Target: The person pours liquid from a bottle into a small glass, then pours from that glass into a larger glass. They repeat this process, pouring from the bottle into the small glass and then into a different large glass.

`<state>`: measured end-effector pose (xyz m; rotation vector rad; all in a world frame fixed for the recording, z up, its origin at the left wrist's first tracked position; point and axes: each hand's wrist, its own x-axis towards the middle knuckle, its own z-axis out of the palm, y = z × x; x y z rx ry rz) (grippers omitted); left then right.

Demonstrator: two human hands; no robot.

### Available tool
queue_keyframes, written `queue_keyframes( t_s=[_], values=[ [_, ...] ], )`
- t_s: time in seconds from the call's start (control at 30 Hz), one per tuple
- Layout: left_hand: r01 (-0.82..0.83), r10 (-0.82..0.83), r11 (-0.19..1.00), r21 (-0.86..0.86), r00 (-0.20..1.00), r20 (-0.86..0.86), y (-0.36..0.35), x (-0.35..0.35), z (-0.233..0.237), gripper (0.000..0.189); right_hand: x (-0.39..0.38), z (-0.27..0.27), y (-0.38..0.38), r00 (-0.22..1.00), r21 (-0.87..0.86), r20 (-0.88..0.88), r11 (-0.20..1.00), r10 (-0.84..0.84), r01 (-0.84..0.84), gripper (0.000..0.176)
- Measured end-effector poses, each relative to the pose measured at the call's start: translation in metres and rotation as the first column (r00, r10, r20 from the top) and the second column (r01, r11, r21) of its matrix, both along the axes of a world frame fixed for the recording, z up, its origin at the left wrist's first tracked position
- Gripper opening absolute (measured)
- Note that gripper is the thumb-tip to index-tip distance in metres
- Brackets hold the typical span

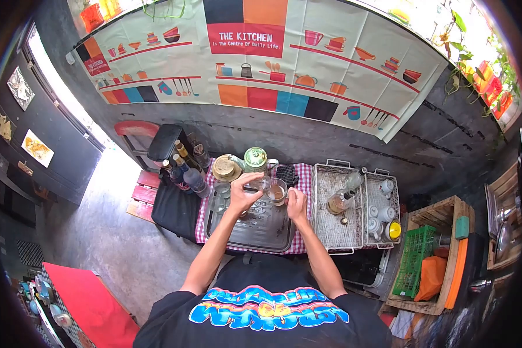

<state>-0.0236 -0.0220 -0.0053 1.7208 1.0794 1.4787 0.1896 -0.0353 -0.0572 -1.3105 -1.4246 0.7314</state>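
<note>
Over the dark tray (255, 235), my right hand (297, 204) is closed on the handle of a glass mug (276, 191) with some brown liquid in it. Beside it, my left hand (245, 192) curls round a clear glass (263, 183), held close to the mug's rim. Behind both hands stands a green patterned teapot (255, 158). A round woven lid (226, 168) lies left of the teapot. More clear glasses (219, 203) stand at the tray's left side, partly behind my left hand.
A checked cloth (303, 174) lies under the tray. Several bottles (192, 177) stand at the left. Two white wire baskets (330, 239) at the right hold bottles and white pots. Farther right is a wooden crate (414, 304) with a green basket (413, 261).
</note>
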Motion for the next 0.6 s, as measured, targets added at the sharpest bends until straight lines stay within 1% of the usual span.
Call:
queue_keyframes(
  t_s=[0.17,0.37,0.6],
  values=[
    [0.019,-0.017,0.999,0.038,0.998,-0.058,0.0004,0.0,0.0093,0.045,0.0003,-0.0029,0.0017,1.0,0.019,0.007,1.0,-0.004,0.004,0.038],
    [0.033,-0.03,0.998,0.048,0.998,-0.063,0.0015,0.0001,0.0112,0.045,-0.0007,-0.0006,0.0002,1.0,-0.001,-0.014,1.0,-0.005,0.005,0.037],
    [0.064,-0.059,0.997,0.053,0.995,-0.079,0.0031,-0.0032,0.01,0.046,-0.0015,0.0015,-0.0005,1.0,0.013,0.021,1.0,-0.017,0.017,0.037]
  ],
)
